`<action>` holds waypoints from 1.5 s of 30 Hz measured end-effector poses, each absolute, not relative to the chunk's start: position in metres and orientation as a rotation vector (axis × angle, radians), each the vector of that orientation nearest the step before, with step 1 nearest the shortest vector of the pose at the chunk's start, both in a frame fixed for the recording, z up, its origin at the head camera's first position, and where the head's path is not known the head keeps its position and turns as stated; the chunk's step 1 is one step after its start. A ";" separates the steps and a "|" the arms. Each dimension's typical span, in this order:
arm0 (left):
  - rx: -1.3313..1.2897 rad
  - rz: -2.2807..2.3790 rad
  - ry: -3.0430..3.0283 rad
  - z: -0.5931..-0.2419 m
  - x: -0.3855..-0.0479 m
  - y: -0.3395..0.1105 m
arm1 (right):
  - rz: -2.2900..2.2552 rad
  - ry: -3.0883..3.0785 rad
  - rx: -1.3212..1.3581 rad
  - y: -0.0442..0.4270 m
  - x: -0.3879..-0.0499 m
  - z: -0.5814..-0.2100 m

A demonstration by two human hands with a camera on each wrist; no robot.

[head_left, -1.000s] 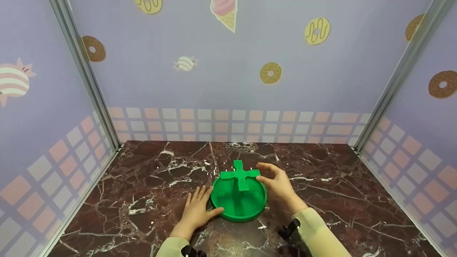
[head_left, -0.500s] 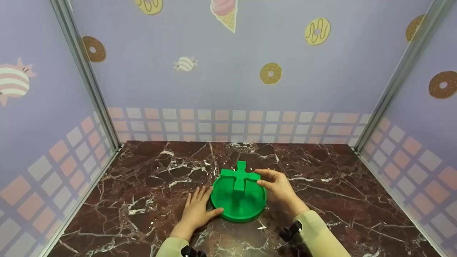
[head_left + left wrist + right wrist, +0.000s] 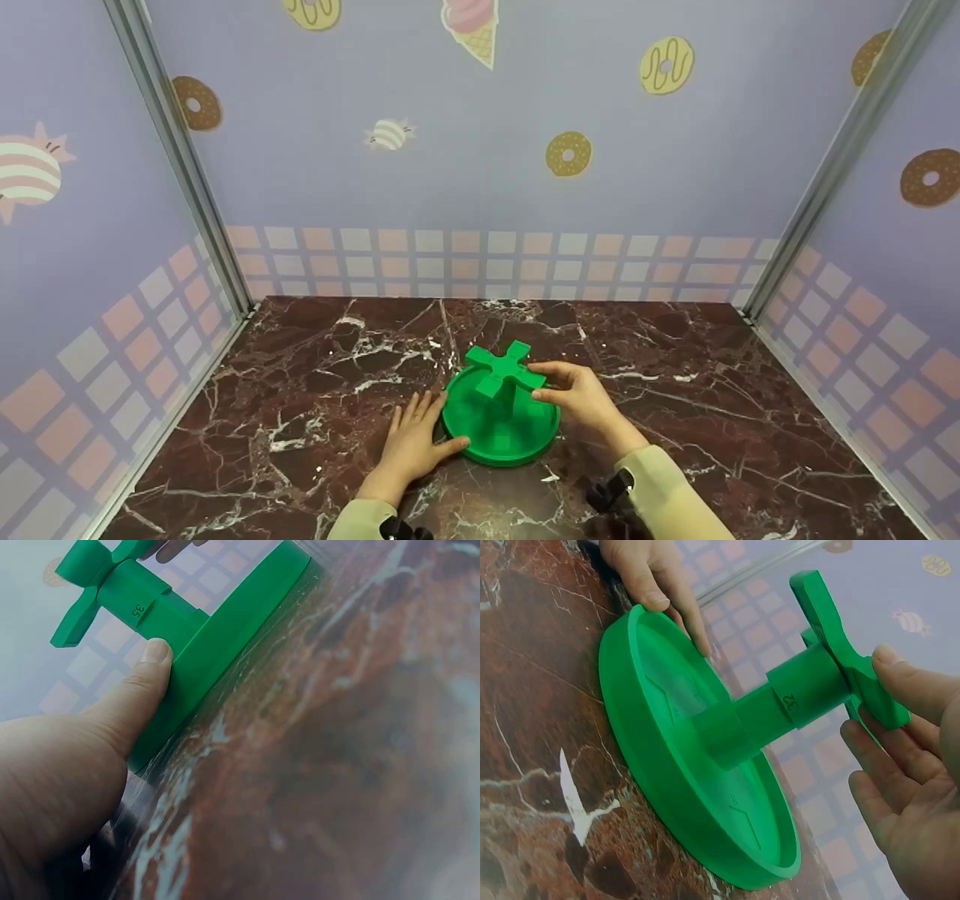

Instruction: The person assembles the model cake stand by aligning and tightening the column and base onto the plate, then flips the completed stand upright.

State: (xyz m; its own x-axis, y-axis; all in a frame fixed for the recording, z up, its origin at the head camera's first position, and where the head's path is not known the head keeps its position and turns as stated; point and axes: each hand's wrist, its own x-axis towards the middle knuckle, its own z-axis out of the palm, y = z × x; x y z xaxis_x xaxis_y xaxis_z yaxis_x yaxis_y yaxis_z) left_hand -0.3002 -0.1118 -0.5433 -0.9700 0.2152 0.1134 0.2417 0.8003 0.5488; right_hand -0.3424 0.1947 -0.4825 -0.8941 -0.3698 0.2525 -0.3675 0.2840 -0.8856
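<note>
A round green tray (image 3: 504,456) with a raised rim lies on the marble table. From its middle rises a stepped green post (image 3: 780,705), numbered on its side, topped by a four-armed green cross handle (image 3: 504,366). The left hand (image 3: 414,441) rests with spread, straight fingers against the tray's left rim; its thumb touches the near-left edge, as the left wrist view also shows. At the handle's right arm, the right hand (image 3: 581,396) pinches it between thumb and fingers. In the right wrist view the thumb lies on the handle's edge (image 3: 889,701).
The dark red marble table (image 3: 300,390) reaches to a patterned back wall (image 3: 480,187) and side walls, with metal posts (image 3: 196,187) at the corners. Dark wrist-worn devices (image 3: 611,489) sit near both cuffs.
The cross handle has turned clockwise as seen from above, its right arm swinging toward the near side. The right hand has moved slightly nearer with it. The left hand and tray have stayed put.
</note>
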 end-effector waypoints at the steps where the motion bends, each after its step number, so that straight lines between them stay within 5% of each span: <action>1: -0.370 -0.906 -2.938 -0.543 -0.300 -0.112 | -1.732 2.512 -0.714 0.194 -0.342 -0.482; 45: -0.363 -0.909 -2.942 -0.544 -0.301 -0.112 | -1.800 2.882 -0.476 0.141 -0.299 -0.483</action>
